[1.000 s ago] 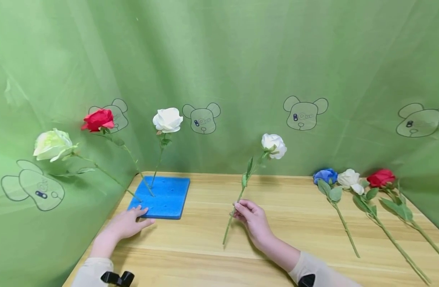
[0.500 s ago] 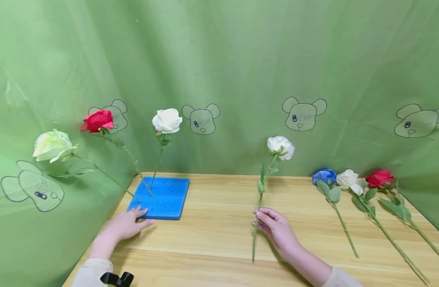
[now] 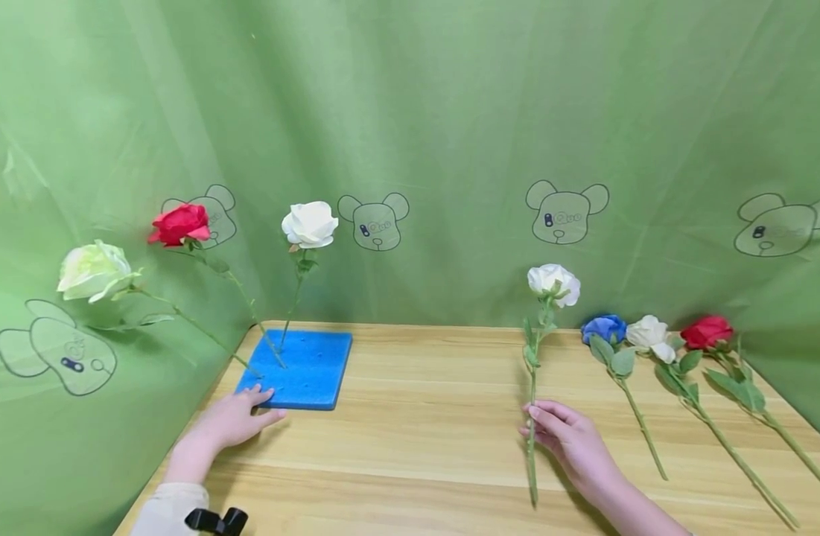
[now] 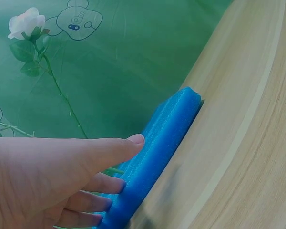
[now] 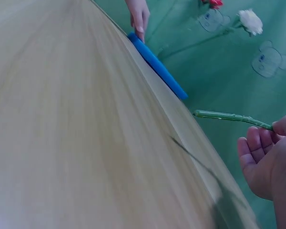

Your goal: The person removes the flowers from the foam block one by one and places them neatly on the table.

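My right hand (image 3: 573,441) pinches the green stem of a white artificial rose (image 3: 554,284) between thumb and fingers, holding it upright with the bloom on top. In the right wrist view the bare end of its stem (image 5: 221,115) sticks out past the fingers, above the table, with a shadow below. My left hand (image 3: 230,424) rests its fingers on the near left corner of a blue foam board (image 3: 319,383). Out of that board rise a white rose (image 3: 310,225), a red rose (image 3: 180,225) leaning left, and a pale green rose (image 3: 96,272) leaning further left.
On the right side of the wooden table (image 3: 410,461) lie a blue rose (image 3: 604,328), a cream-white rose (image 3: 649,336) and a red rose (image 3: 707,333), stems toward the front. A green curtain (image 3: 450,149) with bear drawings encloses the back and sides.
My right hand has moved right and nearer the front edge with the white rose, whose stem has turned from slanted to nearly upright. The left hand stays on the foam board.
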Action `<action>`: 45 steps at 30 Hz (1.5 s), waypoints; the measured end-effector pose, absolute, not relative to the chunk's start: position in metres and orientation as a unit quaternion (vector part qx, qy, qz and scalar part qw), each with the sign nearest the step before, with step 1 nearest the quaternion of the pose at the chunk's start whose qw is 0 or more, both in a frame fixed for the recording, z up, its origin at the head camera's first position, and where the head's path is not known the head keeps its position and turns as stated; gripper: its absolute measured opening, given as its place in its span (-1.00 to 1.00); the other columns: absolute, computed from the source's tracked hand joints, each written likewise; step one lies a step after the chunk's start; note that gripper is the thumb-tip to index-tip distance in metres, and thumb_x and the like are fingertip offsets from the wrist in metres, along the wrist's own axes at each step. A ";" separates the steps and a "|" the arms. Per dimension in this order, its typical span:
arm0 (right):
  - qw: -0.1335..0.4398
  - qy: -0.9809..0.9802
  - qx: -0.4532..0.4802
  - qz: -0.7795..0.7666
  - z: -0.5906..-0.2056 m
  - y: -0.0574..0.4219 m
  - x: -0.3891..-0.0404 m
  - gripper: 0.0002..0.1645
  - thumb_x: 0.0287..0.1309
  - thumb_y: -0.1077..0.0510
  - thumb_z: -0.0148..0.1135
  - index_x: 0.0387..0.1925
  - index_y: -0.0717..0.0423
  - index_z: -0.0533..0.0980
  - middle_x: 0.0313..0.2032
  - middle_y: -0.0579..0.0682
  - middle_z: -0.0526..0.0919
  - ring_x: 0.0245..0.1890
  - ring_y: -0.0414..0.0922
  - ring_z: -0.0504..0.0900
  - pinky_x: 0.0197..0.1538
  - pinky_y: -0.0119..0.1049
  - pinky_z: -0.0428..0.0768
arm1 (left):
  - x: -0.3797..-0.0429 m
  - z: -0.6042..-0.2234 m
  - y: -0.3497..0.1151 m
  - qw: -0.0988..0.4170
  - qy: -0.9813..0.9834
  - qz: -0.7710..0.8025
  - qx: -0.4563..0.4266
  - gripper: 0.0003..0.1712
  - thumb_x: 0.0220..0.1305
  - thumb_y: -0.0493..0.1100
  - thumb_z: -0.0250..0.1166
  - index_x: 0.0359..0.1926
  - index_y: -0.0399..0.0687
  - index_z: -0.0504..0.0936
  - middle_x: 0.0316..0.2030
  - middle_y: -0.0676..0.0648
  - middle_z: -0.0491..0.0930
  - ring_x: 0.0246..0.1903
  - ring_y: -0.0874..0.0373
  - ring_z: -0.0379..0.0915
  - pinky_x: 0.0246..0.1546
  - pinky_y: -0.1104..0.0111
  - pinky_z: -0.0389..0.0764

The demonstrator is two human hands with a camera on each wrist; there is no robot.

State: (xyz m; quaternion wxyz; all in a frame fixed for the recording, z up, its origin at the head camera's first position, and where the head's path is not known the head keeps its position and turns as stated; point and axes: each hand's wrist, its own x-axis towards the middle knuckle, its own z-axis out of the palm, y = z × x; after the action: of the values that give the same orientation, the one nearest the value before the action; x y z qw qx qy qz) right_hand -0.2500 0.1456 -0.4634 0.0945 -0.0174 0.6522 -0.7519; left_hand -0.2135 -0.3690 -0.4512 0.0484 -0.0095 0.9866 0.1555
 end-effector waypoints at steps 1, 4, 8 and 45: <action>0.092 0.658 -0.017 -0.748 -0.463 0.149 -0.250 -0.82 0.34 0.22 0.14 -0.29 -0.04 0.65 -0.30 -0.27 0.73 -0.30 -0.23 0.73 -0.11 -0.44 0.70 | -0.214 -0.452 -0.370 0.049 0.987 0.155 -0.009 -0.15 0.28 0.40 0.10 0.34 -0.11 0.41 0.39 -0.41 0.20 0.38 -0.46 0.06 0.29 -0.34 0.18; 0.091 0.669 -0.017 -0.737 -0.463 0.161 -0.249 -0.83 0.34 0.19 0.14 -0.28 -0.04 0.65 -0.30 -0.28 0.73 -0.31 -0.24 0.74 -0.12 -0.44 0.70 | -0.214 -0.452 -0.371 0.050 0.986 0.156 -0.009 -0.14 0.28 0.40 0.09 0.35 -0.11 0.40 0.40 -0.41 0.18 0.38 -0.46 0.05 0.29 -0.34 0.18; 0.089 0.676 -0.016 -0.732 -0.465 0.174 -0.251 -0.80 0.35 0.22 0.13 -0.30 -0.04 0.66 -0.30 -0.27 0.74 -0.31 -0.25 0.72 -0.14 -0.43 0.71 | -0.214 -0.451 -0.371 0.047 0.987 0.154 -0.008 -0.14 0.28 0.41 0.09 0.36 -0.11 0.40 0.40 -0.41 0.18 0.38 -0.46 0.05 0.29 -0.34 0.17; 0.164 0.811 -0.022 -0.562 -0.473 0.252 -0.283 -0.50 0.35 0.20 0.08 0.09 0.62 0.37 -0.45 -0.14 0.59 -0.53 -0.31 0.55 -0.41 -0.41 0.65 | -0.211 -0.444 -0.365 0.052 0.988 0.144 -0.008 -0.15 0.29 0.39 0.09 0.34 -0.13 0.41 0.38 -0.44 0.20 0.36 -0.49 0.07 0.27 -0.35 0.19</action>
State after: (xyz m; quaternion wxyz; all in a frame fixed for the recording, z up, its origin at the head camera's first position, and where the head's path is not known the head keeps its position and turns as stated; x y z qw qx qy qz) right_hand -0.2826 0.2519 -0.4735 0.1643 -0.0224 0.8106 -0.5617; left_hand -0.2110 -0.3648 -0.4443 0.0519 -0.0082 0.9881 0.1443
